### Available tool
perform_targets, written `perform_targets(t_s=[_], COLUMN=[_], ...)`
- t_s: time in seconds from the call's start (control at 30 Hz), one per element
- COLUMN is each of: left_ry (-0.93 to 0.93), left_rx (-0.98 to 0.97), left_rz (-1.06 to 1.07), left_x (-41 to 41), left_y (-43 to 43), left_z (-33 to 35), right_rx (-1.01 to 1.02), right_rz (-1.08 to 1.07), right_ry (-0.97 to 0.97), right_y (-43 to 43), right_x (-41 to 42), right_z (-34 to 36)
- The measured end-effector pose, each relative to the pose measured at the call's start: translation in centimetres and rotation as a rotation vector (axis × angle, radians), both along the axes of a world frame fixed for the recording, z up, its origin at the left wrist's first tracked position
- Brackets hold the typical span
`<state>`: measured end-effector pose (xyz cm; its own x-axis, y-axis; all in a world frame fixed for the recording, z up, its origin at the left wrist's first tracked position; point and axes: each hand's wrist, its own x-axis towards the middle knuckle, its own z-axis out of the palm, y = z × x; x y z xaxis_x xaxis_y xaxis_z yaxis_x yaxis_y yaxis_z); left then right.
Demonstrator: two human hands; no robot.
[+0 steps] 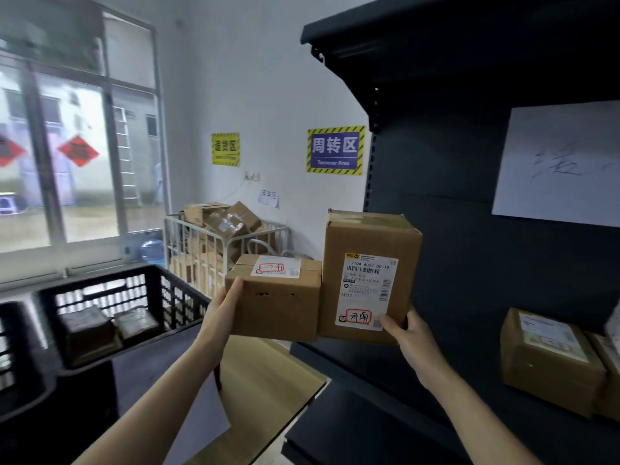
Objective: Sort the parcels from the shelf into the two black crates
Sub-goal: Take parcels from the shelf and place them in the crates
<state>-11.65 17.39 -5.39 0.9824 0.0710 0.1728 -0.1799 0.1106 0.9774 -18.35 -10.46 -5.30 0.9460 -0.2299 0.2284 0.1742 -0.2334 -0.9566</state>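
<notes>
My left hand (224, 305) grips the left side of a small cardboard parcel (278, 305) with a white label on top. My right hand (407, 332) holds the lower right corner of a taller cardboard parcel (369, 239) with a shipping label on its front. Both parcels are lifted in the air side by side, touching, left of the dark shelf (469, 263). Another parcel (550, 360) lies on the shelf board at the right. A black crate (174, 297) at the left holds two wrapped parcels (107, 327). A second black crate (20, 357) shows at the far left edge.
A white wire cage (214, 253) heaped with cardboard boxes stands by the back wall, with a water bottle (152, 251) beside it. A wooden surface (265, 391) lies below my arms. A window fills the left wall. A white sheet (560, 162) hangs on the shelf back.
</notes>
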Motion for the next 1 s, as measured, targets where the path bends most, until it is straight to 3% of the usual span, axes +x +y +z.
perform_targets(t_s=[0.5,1.0], left_ry=[0.025,0.023], left_rx=[-0.026,-0.043], left_rz=[0.333,0.595], left_x=[-3.2,-6.8], left_y=[17.0,42.0], left_z=[1.0,-0.8], right_rx=[0.014,0.047], right_rz=[0.263,0.553], right_ry=[-0.061,-0.050], right_y=[16.9,42.9], right_x=[4.3,8.2], right_z=[0.2,-1.3])
